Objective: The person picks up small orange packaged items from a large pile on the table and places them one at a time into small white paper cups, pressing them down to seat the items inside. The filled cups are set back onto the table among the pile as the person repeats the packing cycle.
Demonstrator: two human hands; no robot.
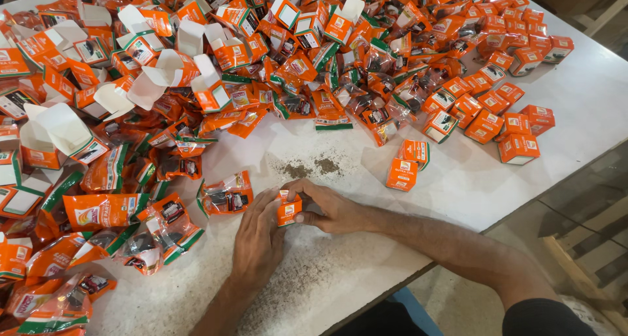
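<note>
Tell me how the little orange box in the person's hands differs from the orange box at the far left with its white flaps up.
The held box is small, closed up and gripped between the left hand and right hand. The open box looks larger, lies untouched in the heap, and shows its white inside with flaps spread. Both are orange cardboard cartons with a printed label.

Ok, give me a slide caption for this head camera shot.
Both hands, left and right, hold a small orange box amid piled boxes and sachets.

Both hands, left hand [256,236] and right hand [329,208], clasp a small orange box [288,209] above the white table [458,185].
</note>
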